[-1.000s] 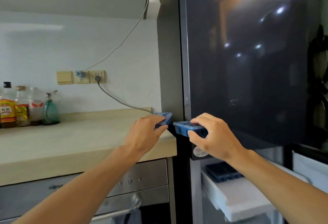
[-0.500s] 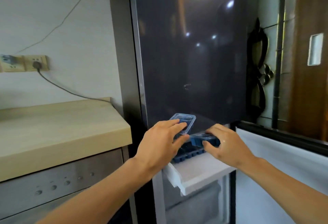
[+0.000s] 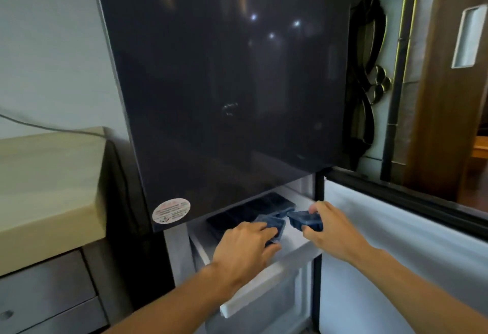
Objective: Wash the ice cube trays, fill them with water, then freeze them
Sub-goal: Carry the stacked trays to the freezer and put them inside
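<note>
Left hand [image 3: 245, 243] curls its fingers round a moulded blue plastic ice tray [image 3: 274, 224]; right hand [image 3: 332, 230] pinches a second tray [image 3: 306, 219], above a smooth white freezer drawer [image 3: 264, 280].

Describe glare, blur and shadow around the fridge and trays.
Head view: the glossy black fridge door mirrors white light spots; the blue plastic ice cube tray in the left hand and its twin in the right hand look smeared; the dark tray in the white freezer drawer lies in shadow; door edges lean, lens distortion.
</note>
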Demonstrator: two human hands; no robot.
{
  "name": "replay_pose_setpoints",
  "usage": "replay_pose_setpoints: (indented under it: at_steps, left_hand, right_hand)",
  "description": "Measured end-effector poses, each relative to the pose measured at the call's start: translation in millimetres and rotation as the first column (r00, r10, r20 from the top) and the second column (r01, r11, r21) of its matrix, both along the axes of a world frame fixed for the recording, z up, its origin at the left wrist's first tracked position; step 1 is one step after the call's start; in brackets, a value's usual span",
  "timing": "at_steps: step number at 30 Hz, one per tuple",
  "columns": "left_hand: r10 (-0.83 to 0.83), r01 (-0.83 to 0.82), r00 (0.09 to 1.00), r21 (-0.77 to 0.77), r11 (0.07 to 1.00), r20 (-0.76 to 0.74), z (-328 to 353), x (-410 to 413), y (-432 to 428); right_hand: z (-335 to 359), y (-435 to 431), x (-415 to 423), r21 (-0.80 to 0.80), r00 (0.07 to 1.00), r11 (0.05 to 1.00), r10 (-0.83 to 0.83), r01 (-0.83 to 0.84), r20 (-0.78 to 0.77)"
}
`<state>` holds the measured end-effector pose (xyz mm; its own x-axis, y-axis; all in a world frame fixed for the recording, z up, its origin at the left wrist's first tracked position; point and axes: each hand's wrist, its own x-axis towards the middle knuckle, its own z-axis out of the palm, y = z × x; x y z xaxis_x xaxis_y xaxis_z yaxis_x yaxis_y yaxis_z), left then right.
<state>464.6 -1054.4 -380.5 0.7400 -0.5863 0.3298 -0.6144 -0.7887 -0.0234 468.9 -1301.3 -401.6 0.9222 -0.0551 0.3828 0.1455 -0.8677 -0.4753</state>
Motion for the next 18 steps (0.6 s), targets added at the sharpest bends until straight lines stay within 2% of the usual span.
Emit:
replay_pose_setpoints:
  at_steps: [7,12,18]
  left_hand:
    - [0.065,-0.056,0.997,0.218,0.974,-0.034,-23.6,45.5,-32.5]
    - [0.051,-0.052,0.999,0.344,0.937,0.011,-34.3,61.9,-51.6]
    - [0.052,-0.056,0.998,0.402,0.914,0.021,-38.2,70.2,-67.9]
  right_hand:
    - [-32.9,-13.1,49.1,-0.090,0.995,0.996,-0.020,0.011,-0.101]
    - [-38.4,-26.1,69.7,-0.088,0.992,0.995,0.033,-0.044,-0.123]
    - [-40.8,-36.5,80.1,-0.084,0.971,0.992,0.070,-0.092,-0.230]
